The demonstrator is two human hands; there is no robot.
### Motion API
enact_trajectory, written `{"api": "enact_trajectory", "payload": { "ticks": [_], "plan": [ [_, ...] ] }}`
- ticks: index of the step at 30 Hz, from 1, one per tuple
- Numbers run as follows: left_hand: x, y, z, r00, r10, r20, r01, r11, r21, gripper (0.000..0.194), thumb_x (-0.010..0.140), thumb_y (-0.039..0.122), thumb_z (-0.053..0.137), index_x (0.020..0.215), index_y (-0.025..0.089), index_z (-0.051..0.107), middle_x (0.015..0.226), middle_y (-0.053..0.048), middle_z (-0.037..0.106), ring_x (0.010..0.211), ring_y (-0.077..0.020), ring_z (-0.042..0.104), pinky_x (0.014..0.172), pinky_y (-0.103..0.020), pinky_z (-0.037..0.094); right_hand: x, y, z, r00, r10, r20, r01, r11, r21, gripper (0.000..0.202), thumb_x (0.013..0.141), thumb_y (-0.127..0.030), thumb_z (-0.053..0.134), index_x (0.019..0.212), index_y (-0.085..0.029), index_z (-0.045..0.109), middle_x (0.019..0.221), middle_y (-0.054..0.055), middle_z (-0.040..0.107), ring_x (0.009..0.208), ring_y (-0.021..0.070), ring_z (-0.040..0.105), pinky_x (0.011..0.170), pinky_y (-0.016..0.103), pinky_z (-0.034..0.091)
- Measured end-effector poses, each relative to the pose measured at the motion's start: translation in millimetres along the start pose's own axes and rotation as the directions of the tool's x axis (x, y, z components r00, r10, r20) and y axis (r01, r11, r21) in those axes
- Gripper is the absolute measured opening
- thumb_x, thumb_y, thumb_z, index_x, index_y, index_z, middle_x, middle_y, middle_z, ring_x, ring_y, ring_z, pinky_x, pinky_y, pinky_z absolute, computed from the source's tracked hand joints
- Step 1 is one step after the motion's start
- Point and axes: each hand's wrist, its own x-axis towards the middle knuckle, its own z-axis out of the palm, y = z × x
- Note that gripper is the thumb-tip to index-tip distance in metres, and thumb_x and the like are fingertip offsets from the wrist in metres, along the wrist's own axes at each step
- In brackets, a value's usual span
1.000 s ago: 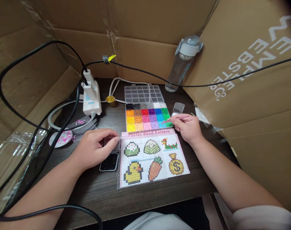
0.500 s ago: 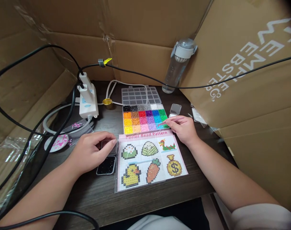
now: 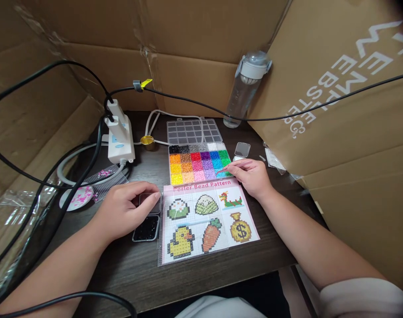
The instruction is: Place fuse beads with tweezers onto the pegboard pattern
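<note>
My right hand (image 3: 252, 177) pinches pink tweezers (image 3: 234, 166), whose curved tip lies over the light-blue beads at the lower right of the bead box (image 3: 201, 164). The box is sorted into many colours in small compartments. My left hand (image 3: 130, 205) rests by the sheet's left edge, its fingers loosely bent, thumb apart, nothing visible in them. It partly covers the clear lid of a small case (image 3: 146, 228) of black beads. Between my hands lies a Perler Bead Pattern sheet (image 3: 244, 203), a clear pegboard (image 3: 160, 252) over its left part. The duck and carrot pictures show raised bead-like grids.
A white power strip (image 3: 121, 143) with black cables stands at the left, near a pink-specked round piece (image 3: 76, 198). A gold roll (image 3: 147, 141) sits behind. The water bottle (image 3: 243, 92) leans against the cardboard wall (image 3: 191, 84). A small lidded case (image 3: 242, 150) lies right of the bead box.
The tweezers' tip has shifted slightly left over the light-blue beads. My left hand stays in place; the whole view has moved a little.
</note>
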Motion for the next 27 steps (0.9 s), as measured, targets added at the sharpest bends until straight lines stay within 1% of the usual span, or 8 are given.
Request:
{"api": "enact_trajectory", "payload": {
  "ticks": [8, 15, 17, 19, 22, 23, 25, 27],
  "plan": [
    [1.8, 1.1, 1.2, 1.0, -0.004, -0.016, 0.004, 1.0, -0.01, 0.028, 0.087, 0.042, 0.055, 0.08, 0.02, 0.07, 0.072, 0.0, 0.072, 0.057, -0.0119, 0.058, 0.055, -0.024, 0.045, -0.3, 1.8, -0.3, 1.0, -0.014, -0.004, 0.014, 1.0, -0.007, 0.011, 0.08, -0.029, 0.073, 0.076, -0.024, 0.081, 0.083, 0.005, 0.077, 0.077, 0.0184, 0.069, 0.071, 0.033, 0.054],
    [1.1, 1.1, 1.1, 1.0, -0.024, -0.014, 0.024, 1.0, -0.006, 0.029, 0.086, 0.043, 0.053, 0.08, 0.02, 0.07, 0.074, 0.0, 0.072, 0.059, -0.013, 0.06, 0.057, -0.025, 0.046, 0.1, 4.7, -2.1, 1.0, 0.004, -0.022, -0.003, 0.999, 0.045, 0.013, 0.08, -0.032, 0.072, 0.077, -0.022, 0.081, 0.083, 0.005, 0.076, 0.069, 0.0154, 0.065, 0.055, 0.027, 0.049],
    [1.1, 1.3, 0.6, 1.0, -0.027, -0.008, 0.027, 1.0, -0.006, 0.03, 0.086, 0.043, 0.053, 0.08, 0.02, 0.07, 0.074, -0.001, 0.072, 0.059, -0.013, 0.06, 0.056, -0.025, 0.046, 0.8, 4.8, -3.5, 0.999, 0.015, -0.044, -0.012, 0.997, 0.083, 0.014, 0.079, -0.034, 0.074, 0.075, -0.022, 0.08, 0.082, 0.006, 0.076, 0.06, 0.0125, 0.06, 0.048, 0.026, 0.043],
    [1.0, 1.6, 0.1, 1.0, -0.02, -0.002, 0.02, 1.0, -0.005, 0.029, 0.086, 0.042, 0.053, 0.08, 0.02, 0.07, 0.073, -0.001, 0.072, 0.058, -0.0125, 0.058, 0.056, -0.025, 0.045, 0.5, 3.5, -5.0, 0.997, 0.029, -0.067, -0.02, 0.991, 0.13, 0.016, 0.078, -0.037, 0.075, 0.075, -0.022, 0.08, 0.077, 0.005, 0.075, 0.048, 0.0091, 0.049, 0.041, 0.025, 0.034],
    [0.7, 2.2, -0.2, 1.0, -0.01, 0.005, 0.01, 1.0, -0.005, 0.027, 0.086, 0.04, 0.053, 0.08, 0.019, 0.07, 0.072, -0.001, 0.071, 0.056, -0.012, 0.057, 0.056, -0.024, 0.044, -5.7, -3.7, -4.6, 0.997, 0.029, -0.068, -0.014, 0.979, 0.201, 0.019, 0.077, -0.041, 0.077, 0.076, -0.023, 0.079, 0.066, 0.003, 0.072, 0.04, 0.0069, 0.038, 0.037, 0.025, 0.027],
    [0.5, 2.5, -0.1, 1.0, -0.008, 0.006, 0.008, 1.0, -0.007, 0.027, 0.086, 0.039, 0.053, 0.08, 0.019, 0.07, 0.071, -0.001, 0.071, 0.057, -0.012, 0.057, 0.056, -0.024, 0.044, -9.8, -7.9, -3.1, 0.998, 0.018, -0.06, -0.004, 0.976, 0.218, 0.019, 0.077, -0.042, 0.077, 0.077, -0.023, 0.079, 0.065, 0.003, 0.071, 0.039, 0.0074, 0.04, 0.036, 0.025, 0.028],
    [0.0, 3.3, 0.3, 1.0, -0.01, 0.009, 0.011, 1.0, -0.014, 0.026, 0.085, 0.037, 0.053, 0.08, 0.019, 0.071, 0.07, -0.001, 0.071, 0.056, -0.0119, 0.056, 0.056, -0.024, 0.043, -20.3, -18.4, 2.4, 1.0, -0.014, -0.026, 0.019, 0.97, 0.242, 0.017, 0.078, -0.041, 0.078, 0.078, -0.024, 0.08, 0.068, 0.003, 0.074, 0.044, 0.0103, 0.051, 0.039, 0.026, 0.039],
    [-0.3, 4.6, 0.6, 1.0, -0.02, 0.011, 0.02, 0.999, -0.025, 0.025, 0.084, 0.036, 0.053, 0.08, 0.018, 0.071, 0.068, 0.0, 0.07, 0.056, -0.0114, 0.055, 0.057, -0.023, 0.043, -31.9, -29.9, 10.3, 0.999, -0.042, 0.034, 0.032, 0.965, 0.262, 0.012, 0.077, -0.037, 0.079, 0.075, -0.024, 0.08, 0.077, 0.005, 0.078, 0.059, 0.0158, 0.066, 0.051, 0.028, 0.052]
  ]
}}
